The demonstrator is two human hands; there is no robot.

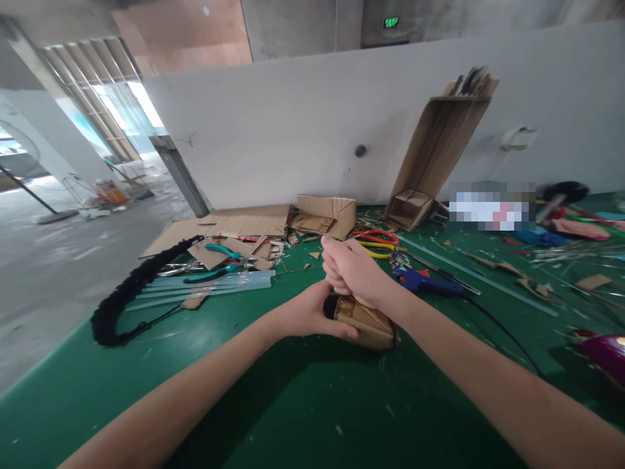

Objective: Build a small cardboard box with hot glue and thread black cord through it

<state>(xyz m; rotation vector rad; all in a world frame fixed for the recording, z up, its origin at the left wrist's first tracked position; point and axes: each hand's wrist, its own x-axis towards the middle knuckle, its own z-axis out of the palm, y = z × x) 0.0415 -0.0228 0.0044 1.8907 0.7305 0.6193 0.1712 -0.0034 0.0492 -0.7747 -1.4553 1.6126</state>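
Note:
A small brown cardboard box-like piece [368, 326] with rounded edges rests on the green table in front of me. A dark part shows at its left end. My left hand [312, 312] grips this piece from the left, thumb along its near side. My right hand [354, 268] is closed in a fist against the top of the piece; anything inside the fingers is hidden. Just right of that hand lies a blue hot glue gun [424, 281] with a dark cord. Behind it are red-orange handles [375, 236] and yellow handles [378, 251].
Teal-handled pliers [215, 275], clear glue sticks [195, 290] and a black fuzzy strip [114, 309] lie to the left. Cardboard sheets [244, 220] line the white wall. A tall cardboard holder [434, 150] leans there. A shiny purple object [605, 355] sits at right.

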